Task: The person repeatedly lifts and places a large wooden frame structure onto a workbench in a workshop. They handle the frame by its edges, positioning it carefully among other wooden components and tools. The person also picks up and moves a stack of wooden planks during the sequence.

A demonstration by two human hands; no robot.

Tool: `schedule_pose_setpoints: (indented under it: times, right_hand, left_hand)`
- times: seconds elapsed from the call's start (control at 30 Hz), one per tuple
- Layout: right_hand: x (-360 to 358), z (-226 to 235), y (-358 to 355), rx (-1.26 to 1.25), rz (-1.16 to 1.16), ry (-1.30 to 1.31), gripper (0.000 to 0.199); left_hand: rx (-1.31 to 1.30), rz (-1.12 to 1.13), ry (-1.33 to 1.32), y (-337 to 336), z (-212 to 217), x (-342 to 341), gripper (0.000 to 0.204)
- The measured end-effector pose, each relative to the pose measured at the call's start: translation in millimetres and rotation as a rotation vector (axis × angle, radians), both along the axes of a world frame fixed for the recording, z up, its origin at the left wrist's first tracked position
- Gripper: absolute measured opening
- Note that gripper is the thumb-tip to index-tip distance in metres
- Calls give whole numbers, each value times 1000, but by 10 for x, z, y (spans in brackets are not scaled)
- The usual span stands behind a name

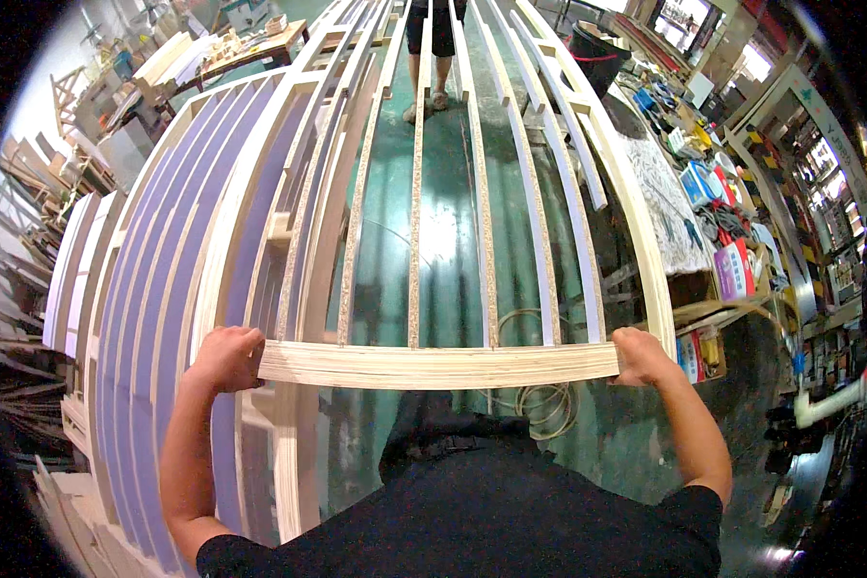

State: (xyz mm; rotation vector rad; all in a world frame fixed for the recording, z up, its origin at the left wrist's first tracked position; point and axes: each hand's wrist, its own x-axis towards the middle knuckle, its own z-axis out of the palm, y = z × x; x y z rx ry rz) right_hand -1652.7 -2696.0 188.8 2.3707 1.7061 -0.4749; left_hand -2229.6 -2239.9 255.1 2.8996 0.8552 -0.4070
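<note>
A long pale wooden frame [438,366] stretches away from my body, its thick near end bar level across in front of me. My left hand [226,359] is closed around the bar's left corner. At the right corner my right hand [643,357] has its fingers wrapped around the wood as well. Narrow chipboard slats [416,222] run lengthwise inside the frame, with gaps between them. Shorter loose-looking strips [578,159] lie along the upper part. The undersides of both grips are hidden.
Left of me stands a large slatted panel [169,241] with purple-grey faces. A person [432,58] in dark shorts stands at the frame's far end. On the right, a cluttered workbench [665,207] holds tools and boxes. A coiled hose [549,409] lies on the green floor [438,260].
</note>
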Motion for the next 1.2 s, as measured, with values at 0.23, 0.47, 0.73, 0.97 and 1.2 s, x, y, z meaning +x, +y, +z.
schedule_pose_setpoints:
  times: [0.23, 0.47, 0.73, 0.97, 1.2]
  right_hand:
    - [848, 369, 1431, -135, 48, -26, 63]
    - [2087, 136, 2618, -63, 45, -23, 62]
    - [3508, -144, 3848, 27, 36, 9, 65]
    - [4619, -5, 5081, 2, 21, 47, 54]
    - [5984, -245, 6409, -16, -11, -3, 64]
  left_hand:
    - [-22, -12, 11, 1260, 56, 1001, 30]
    - [11, -23, 33, 2560, -43, 2172, 36]
    - [-5, 22, 97, 3867, 135, 3655, 42]
    - [-26, 57, 130, 5100, 11, 4847, 49]
    - [-42, 55, 132, 6494, -102, 6142, 49]
